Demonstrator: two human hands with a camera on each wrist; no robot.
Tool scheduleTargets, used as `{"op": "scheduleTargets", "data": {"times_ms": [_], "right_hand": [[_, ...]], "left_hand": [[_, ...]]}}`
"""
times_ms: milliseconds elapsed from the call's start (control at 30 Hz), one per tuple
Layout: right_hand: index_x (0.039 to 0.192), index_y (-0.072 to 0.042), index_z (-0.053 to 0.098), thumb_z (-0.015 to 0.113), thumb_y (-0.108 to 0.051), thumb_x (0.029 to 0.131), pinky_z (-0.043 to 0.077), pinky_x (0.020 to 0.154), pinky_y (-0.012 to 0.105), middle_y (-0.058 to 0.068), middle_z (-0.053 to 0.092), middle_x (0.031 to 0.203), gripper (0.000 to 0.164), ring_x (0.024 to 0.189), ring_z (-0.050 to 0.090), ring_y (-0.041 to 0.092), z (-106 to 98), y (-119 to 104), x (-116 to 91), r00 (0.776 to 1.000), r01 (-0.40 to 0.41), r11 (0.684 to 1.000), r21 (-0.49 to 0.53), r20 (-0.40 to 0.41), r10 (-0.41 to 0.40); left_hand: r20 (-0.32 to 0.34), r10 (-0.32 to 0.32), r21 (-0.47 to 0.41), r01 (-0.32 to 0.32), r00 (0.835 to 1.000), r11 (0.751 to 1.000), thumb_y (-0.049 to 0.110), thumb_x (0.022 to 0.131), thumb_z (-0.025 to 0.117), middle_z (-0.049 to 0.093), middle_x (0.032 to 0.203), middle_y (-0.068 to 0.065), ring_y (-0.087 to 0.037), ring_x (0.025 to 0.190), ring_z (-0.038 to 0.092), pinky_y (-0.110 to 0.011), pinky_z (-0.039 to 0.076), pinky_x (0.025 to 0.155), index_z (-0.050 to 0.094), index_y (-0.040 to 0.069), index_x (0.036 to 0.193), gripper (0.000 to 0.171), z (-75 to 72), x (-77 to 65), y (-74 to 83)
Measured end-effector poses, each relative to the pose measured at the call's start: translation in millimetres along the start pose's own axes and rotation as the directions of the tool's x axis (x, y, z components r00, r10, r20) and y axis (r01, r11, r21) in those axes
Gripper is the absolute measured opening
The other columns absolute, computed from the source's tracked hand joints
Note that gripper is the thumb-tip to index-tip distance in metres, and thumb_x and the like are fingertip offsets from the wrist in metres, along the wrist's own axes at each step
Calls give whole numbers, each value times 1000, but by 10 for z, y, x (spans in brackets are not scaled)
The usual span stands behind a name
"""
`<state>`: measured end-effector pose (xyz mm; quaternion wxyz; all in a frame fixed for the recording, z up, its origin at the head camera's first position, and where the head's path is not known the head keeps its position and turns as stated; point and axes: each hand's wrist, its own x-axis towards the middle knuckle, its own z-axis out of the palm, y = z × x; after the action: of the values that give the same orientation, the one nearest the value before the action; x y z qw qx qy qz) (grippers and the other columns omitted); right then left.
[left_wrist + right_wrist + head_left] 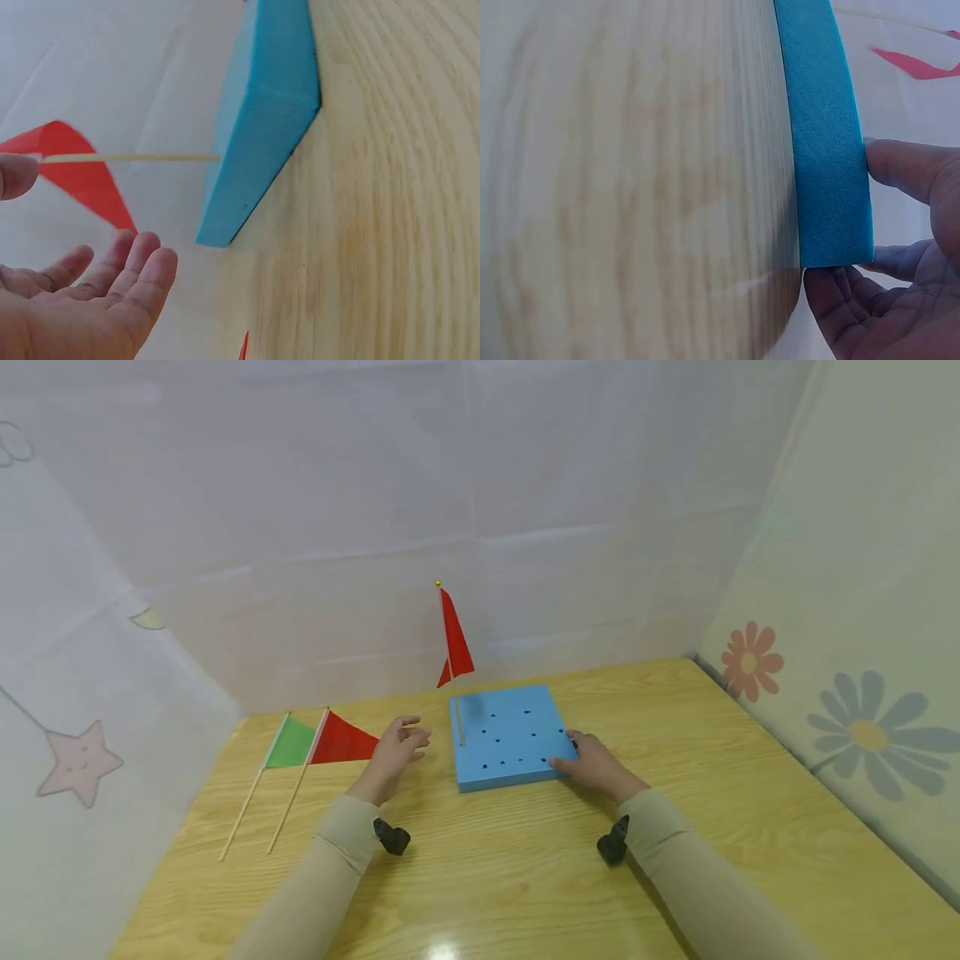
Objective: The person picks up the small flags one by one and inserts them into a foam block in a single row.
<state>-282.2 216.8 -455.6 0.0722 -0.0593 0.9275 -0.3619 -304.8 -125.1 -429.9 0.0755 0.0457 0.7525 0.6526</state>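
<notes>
A blue foam board (510, 739) dotted with small holes lies on the table. Upright in a hole near its left edge stands a red flag (455, 639) on a thin wooden stick. My right hand (596, 767) grips the board's right side near the front corner; in the right wrist view the thumb (904, 166) is on the top face and fingers are against the side. My left hand (392, 756) holds nothing, left of the board, with its fingers loosely bent. In the left wrist view, the standing flag's stick (150, 157) passes behind the thumb (16, 176).
Left of my left hand, a green flag (292, 743) and another red flag (341, 742) lie side by side, sticks toward me. My left hand overlaps that red flag's tip. White cloth (360, 610) hangs behind the wooden table (510, 877), and a flower-printed cloth (847, 635) hangs at the right.
</notes>
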Motion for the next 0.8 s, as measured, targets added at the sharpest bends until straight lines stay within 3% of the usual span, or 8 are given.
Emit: {"op": "scheduleTargets", "data": {"times_ms": [100,300,500,800], "right_hand": [[150,21,28,66,-21,103,34,113,62,44,33,150,74,141,34,56,20,22,18,1000,7,1000,-3,-1,-7],[152,20,26,65,-22,103,32,114,62,43,30,153,74,143,31,55,42,46,30,1000,1,1000,-1,5,-1],[152,19,26,64,-24,104,32,114,63,42,28,154,75,143,29,56,25,43,28,1000,5,1000,5,4,-5],[153,19,23,63,-23,105,32,113,64,43,26,154,75,143,28,56,18,61,17,1000,-5,1000,18,10,5]], "left_hand": [[18,-32,-33,32,999,999,16,110,52,43,149,-30,-46,138,43,-55,35,116,30,-2,155,53,-132,-99,-10],[20,-44,38,44,999,998,18,110,53,41,150,-29,-45,141,41,-54,33,117,28,-1,156,57,-404,-254,-18],[-34,3,98,1,999,995,15,109,54,41,148,-28,-42,138,43,-53,33,117,26,0,158,59,-620,-363,44],[-101,4,90,5,995,996,16,110,53,41,148,-28,-42,137,42,-51,35,117,25,-3,157,58,-854,-501,-4]]}}
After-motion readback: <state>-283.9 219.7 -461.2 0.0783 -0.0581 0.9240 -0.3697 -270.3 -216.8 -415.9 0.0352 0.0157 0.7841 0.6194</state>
